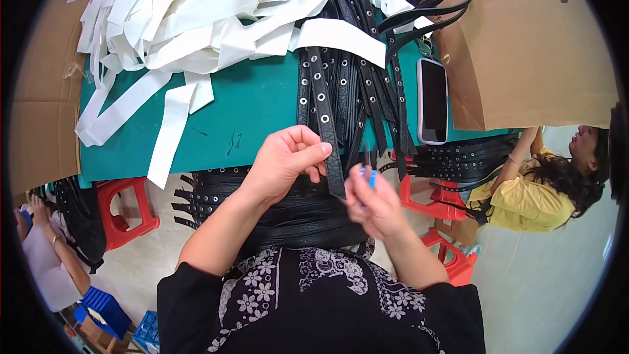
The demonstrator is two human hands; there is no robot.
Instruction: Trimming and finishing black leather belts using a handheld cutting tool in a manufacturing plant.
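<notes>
Head view: a black leather strap studded with silver eyelets is pinched near its lower end by the left hand, whose thumb and fingers are closed around it just past the near edge of the green table top. The strap is draped from a heap of similar black eyeleted straps on the table and hangs down over the edge. The right hand is held just beside the strap's free end, with its fingers curled shut on a small blue tool of which only the tip is seen. More black straps are laid across the lap beneath both hands. A pile of white flat strips is spread over the far left of the table. A black smartphone is laid near the table's right edge, beside a brown cardboard box. A red plastic stool is seen below the table at the left. 1 seated person in a yellow top is seen at the right.
</notes>
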